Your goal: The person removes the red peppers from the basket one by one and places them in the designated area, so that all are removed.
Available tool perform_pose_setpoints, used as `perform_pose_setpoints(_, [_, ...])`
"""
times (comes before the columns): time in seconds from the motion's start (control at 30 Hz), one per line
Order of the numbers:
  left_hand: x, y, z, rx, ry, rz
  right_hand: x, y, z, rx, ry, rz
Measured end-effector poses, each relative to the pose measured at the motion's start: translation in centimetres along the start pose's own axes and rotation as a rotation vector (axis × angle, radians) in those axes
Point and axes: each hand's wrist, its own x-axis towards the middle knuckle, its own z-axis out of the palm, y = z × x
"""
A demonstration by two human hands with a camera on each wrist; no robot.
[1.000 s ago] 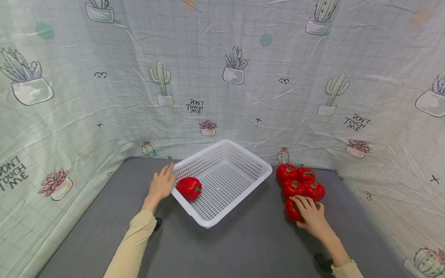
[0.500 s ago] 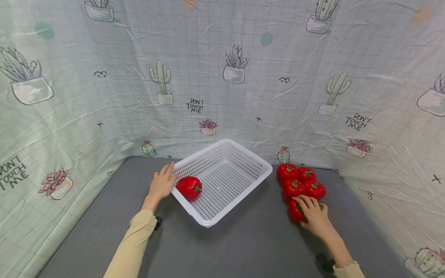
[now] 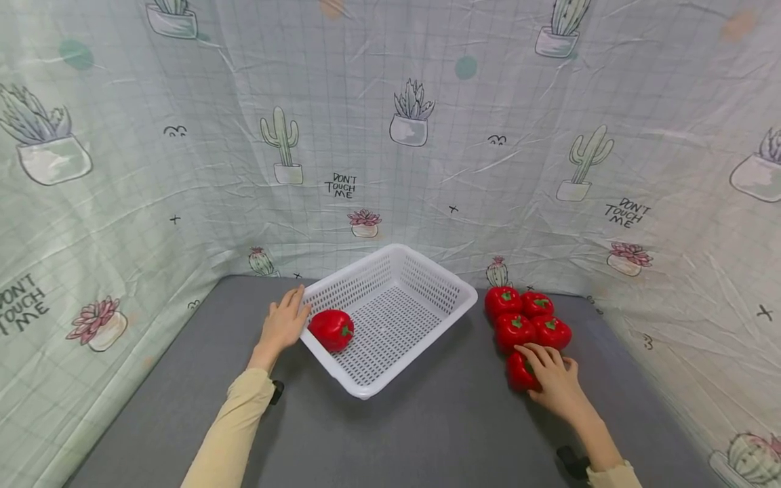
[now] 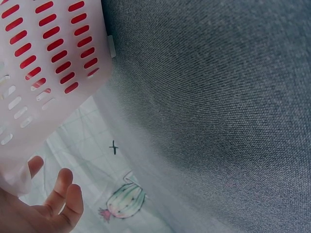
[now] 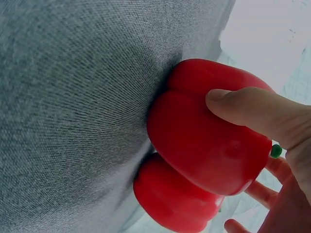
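Note:
At the near end of the group of red bell peppers, my right hand [image 3: 558, 386] grips one bell pepper [image 3: 519, 372]. In the right wrist view the thumb [image 5: 233, 104] presses its side, and the pepper [image 5: 204, 131] sits on the grey cloth against another pepper [image 5: 175, 196]. My left hand [image 3: 283, 325] holds the left corner rim of a white perforated plastic basket [image 3: 421, 339]; in the left wrist view several fingers hang loosely bent below the rim, and the thumb is hidden. One red bell pepper [image 3: 331, 330] lies on its side in the basket's left corner.
Several more red bell peppers [image 3: 515, 331] stand upright, packed together right of the basket. Dark grey cloth [image 3: 390, 440] covers the table. A cactus-print curtain [image 3: 378, 156] encloses the back and both sides.
My right hand and the bell pepper in its grip have shifted slightly to the right. The left hand and the basket have stayed in place.

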Motion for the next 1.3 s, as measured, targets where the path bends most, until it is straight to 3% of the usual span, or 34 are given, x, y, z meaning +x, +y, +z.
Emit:
perform_pose_setpoints(0.37, [0.0,-0.1,-0.1,0.002,0.005,0.001,0.2,0.1,0.3,-0.001,0.052,-0.037])
perform_pose_setpoints(0.6, [-0.1,-0.1,0.0,0.005,0.006,0.002,0.1,-0.3,0.0,0.003,0.009,-0.005])
perform_pose_setpoints(0.73, [-0.1,0.0,0.0,0.004,0.013,0.003,0.3,-1.0,-0.5,0.010,0.021,-0.010])
perform_pose_setpoints(1.0, [-0.1,-0.1,-0.1,0.002,0.020,-0.002,1.4,-2.9,-1.5,0.040,0.124,-0.041])
perform_pose_setpoints(1.3, [-0.1,0.1,-0.1,-0.004,0.008,0.002,2.6,-4.8,-1.9,0.086,0.139,-0.033])
